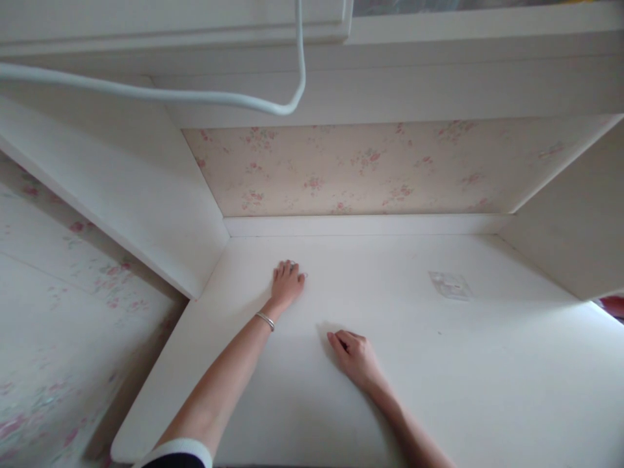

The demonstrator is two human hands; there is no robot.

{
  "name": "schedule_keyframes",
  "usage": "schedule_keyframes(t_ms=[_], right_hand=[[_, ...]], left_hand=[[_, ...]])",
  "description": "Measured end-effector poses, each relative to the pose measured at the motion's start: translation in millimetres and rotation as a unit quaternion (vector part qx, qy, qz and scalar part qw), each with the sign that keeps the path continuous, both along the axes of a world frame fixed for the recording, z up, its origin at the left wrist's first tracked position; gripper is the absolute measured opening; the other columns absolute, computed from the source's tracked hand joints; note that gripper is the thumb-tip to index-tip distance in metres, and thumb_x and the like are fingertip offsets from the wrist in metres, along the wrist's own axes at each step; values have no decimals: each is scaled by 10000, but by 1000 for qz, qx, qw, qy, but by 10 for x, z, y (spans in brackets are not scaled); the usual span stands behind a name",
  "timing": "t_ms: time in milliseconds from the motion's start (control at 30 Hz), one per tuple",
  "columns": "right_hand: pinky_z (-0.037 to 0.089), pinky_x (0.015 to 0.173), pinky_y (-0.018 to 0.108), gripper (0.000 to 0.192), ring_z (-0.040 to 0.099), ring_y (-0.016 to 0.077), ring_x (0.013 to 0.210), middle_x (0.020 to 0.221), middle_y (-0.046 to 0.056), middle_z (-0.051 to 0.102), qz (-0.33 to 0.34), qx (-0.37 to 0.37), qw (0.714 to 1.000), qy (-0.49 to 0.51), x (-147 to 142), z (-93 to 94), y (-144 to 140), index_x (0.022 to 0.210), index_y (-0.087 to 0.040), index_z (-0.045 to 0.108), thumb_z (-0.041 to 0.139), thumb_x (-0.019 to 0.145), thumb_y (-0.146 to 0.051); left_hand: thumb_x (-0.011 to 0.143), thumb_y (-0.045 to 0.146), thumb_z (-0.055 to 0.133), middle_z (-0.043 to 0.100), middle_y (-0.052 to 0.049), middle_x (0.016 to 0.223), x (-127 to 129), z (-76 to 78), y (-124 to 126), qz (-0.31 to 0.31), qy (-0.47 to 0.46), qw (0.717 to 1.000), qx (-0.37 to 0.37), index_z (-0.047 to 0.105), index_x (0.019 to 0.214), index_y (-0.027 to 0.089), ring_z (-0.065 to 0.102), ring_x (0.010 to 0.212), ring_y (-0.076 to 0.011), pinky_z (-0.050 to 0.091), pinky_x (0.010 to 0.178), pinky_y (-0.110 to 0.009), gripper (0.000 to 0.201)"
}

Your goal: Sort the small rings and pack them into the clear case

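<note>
My left hand [288,285] reaches forward over the white desktop [390,390], palm down, with a bracelet [266,320] on its wrist. Its fingers curl over something small and pale; only thin bits of an edge show at the fingertips, too small to name. Nearer to me, my right hand [357,357] rests on the desktop in a loose fist. Nothing sticks out from its curled fingers. Farther right, a small clear plastic packet [451,286] lies flat, apart from both hands.
A thick white cable [209,97] hangs across the upper left, in front of the overhead cabinet [170,23]. White side panels [131,188] flank the desk, with floral wallpaper [341,169] behind. A tiny dark speck [439,333] lies below the packet. Something red [613,305] shows at the right edge.
</note>
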State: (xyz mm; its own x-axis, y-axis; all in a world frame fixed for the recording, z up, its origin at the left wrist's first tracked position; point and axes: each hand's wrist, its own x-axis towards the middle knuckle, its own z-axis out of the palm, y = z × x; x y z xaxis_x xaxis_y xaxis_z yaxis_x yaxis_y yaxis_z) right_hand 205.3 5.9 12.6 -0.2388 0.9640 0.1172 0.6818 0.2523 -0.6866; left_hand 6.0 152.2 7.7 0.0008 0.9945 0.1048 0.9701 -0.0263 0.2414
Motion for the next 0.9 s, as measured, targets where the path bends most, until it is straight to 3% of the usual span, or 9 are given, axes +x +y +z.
schedule_keyframes(t_ms=[100, 233, 400, 500, 600, 733, 833, 900], right_hand=[[290, 531, 222, 459, 460, 106, 517, 556, -12, 514, 0, -1, 1000, 3, -8, 3, -3, 594, -194, 520, 331, 937, -433], [305, 543, 223, 461, 469, 110, 519, 565, -3, 536, 0, 2, 1000, 2, -9, 22, -15, 596, -197, 531, 323, 936, -429], [323, 560, 213, 453, 483, 110, 541, 573, -5, 536, -6, 3, 1000, 27, 2, 49, -50, 595, -195, 523, 333, 936, -424], [313, 541, 214, 450, 458, 105, 527, 552, -14, 507, -33, 10, 997, 63, 17, 43, -77, 580, -191, 513, 357, 929, -428], [325, 535, 220, 434, 459, 109, 532, 563, -12, 516, -103, 12, 990, 96, 86, 24, -60, 625, -187, 558, 366, 922, -438], [404, 625, 249, 375, 541, 140, 667, 818, 39, 606, -162, 24, 985, 61, 306, 18, 139, 902, -194, 634, 378, 905, -468], [424, 754, 319, 443, 554, 213, 914, 1087, 104, 558, -190, 43, 980, -44, 445, 51, 383, 1177, -213, 552, 431, 868, -507], [411, 792, 356, 506, 527, 255, 993, 1157, 128, 526, -184, 28, 976, -115, 446, 89, 520, 1250, -224, 503, 458, 851, -532]], left_hand=[[889, 295, 425, 411, -122, 1398, 268, -31, -158, -121, -68, 990, 24, 519, 1241, 155, 274, 1341, -262, 212, 1104, -456, 390], [883, 194, 425, 487, -66, 1336, 652, 49, -369, -256, -176, 950, 19, 562, 1195, 198, 397, 1268, -181, 322, 1079, -338, 341], [875, 122, 397, 578, -60, 1165, 751, 266, -456, -216, -279, 934, 64, 613, 1076, 181, 521, 1110, -148, 404, 1007, -302, 301], [858, 120, 416, 605, -56, 1030, 576, 296, -504, -161, -308, 936, 63, 624, 1010, 170, 582, 941, -139, 486, 862, -273, 263], [814, 148, 502, 615, -50, 992, 346, 238, -640, -118, -277, 953, 29, 625, 1010, 169, 589, 784, -132, 494, 811, -289, 233], [820, 191, 509, 629, -52, 996, 154, 149, -885, -96, -240, 966, -9, 632, 1022, 173, 588, 715, -126, 498, 790, -296, 237], [827, 175, 491, 643, -51, 1012, 175, 127, -988, -102, -246, 964, -15, 644, 1034, 184, 613, 811, -145, 498, 820, -294, 257], [837, 160, 474, 655, -48, 1039, 252, 122, -997, -128, -256, 958, -11, 653, 1047, 195, 610, 922, -161, 482, 879, -305, 278]])
